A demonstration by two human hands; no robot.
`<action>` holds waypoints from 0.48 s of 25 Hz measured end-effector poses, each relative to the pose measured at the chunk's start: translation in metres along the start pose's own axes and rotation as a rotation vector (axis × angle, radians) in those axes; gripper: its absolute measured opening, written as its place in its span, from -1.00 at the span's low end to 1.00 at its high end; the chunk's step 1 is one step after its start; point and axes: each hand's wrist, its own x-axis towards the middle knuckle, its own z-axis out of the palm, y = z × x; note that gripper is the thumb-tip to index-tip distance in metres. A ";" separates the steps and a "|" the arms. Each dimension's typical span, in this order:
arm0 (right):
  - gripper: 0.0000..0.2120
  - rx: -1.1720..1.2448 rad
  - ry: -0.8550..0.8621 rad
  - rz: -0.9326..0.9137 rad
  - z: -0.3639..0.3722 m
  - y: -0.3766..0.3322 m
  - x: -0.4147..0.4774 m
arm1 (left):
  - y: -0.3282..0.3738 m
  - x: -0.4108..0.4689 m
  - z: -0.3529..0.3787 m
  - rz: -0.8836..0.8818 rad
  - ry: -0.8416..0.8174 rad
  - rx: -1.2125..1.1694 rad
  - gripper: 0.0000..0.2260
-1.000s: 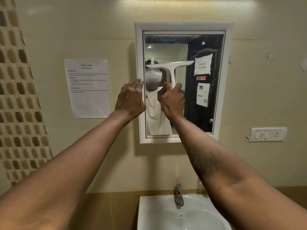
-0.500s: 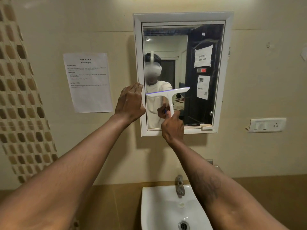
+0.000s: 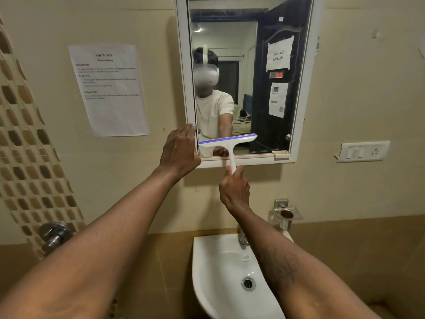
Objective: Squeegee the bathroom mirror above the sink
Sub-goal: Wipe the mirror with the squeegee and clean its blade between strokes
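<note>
In the head view, the white squeegee (image 3: 227,141) lies across the lower left of the mirror (image 3: 253,65), its blade tilted slightly up to the right and its left end just beside the left frame edge. Its handle crosses the bottom frame edge, and bare glass runs on to the right frame. The right hand (image 3: 234,188) curls round the handle's low end below the frame, while the left hand (image 3: 179,153) rests with straight fingers on the left frame edge near the corner. Bare wall separates the mirror from the sink (image 3: 220,272) nearer the viewer.
</note>
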 end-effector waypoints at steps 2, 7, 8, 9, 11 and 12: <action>-0.74 -0.011 -0.014 0.028 -0.001 0.001 -0.004 | 0.001 -0.009 0.006 -0.009 -0.029 -0.012 -0.42; -0.71 -0.043 -0.056 0.096 -0.004 0.003 -0.020 | 0.003 -0.028 0.013 -0.019 -0.050 -0.036 -0.41; -0.71 -0.048 -0.065 0.111 -0.005 0.004 -0.023 | 0.004 -0.029 0.012 -0.018 -0.052 -0.038 -0.41; -0.72 -0.053 -0.074 0.123 -0.006 0.004 -0.026 | 0.005 -0.030 0.012 -0.018 -0.054 -0.040 -0.41; -0.72 -0.061 -0.084 0.148 -0.008 0.003 -0.028 | 0.009 -0.032 0.011 -0.017 -0.063 -0.044 -0.41; -0.73 -0.062 -0.092 0.162 -0.009 0.002 -0.029 | 0.010 -0.033 0.011 -0.015 -0.070 -0.045 -0.41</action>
